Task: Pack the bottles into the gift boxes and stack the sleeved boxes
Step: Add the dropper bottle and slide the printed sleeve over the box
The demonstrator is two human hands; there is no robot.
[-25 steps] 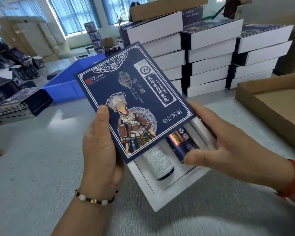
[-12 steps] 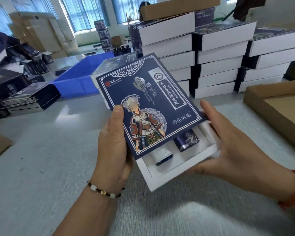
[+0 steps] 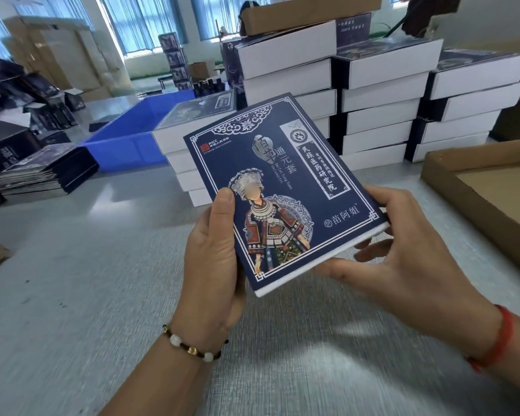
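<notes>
Grey table (image 3: 72, 295), packing room, windows at the back.

Nearest: left hand (image 3: 213, 265) grips the sleeved box (image 3: 282, 190) along its left edge, thumb on the printed face, fingers hidden behind. Right hand (image 3: 403, 265) cups the near right corner, thumb on the right edge, fingers curled under the white end. Box is held tilted above the table, touching nothing else.

Progress, my read: this unit looks finished. Sleeve covers the tray fully, only a thin white strip shows at the near end, no bottles visible. What's left for it is placing it on a stack.

Just behind the box: short stack (image 3: 189, 145) of sleeved boxes, lower than the rest, so the likely drop spot. Right of that, three taller stacks (image 3: 382, 109), white ends facing us. Brown carton (image 3: 451, 181) at the right edge. Left: flat sleeves (image 3: 42, 172) in a pile, so more units are probably pending. Blue bin (image 3: 126, 136) behind the short stack; can't tell what's in it.
</notes>
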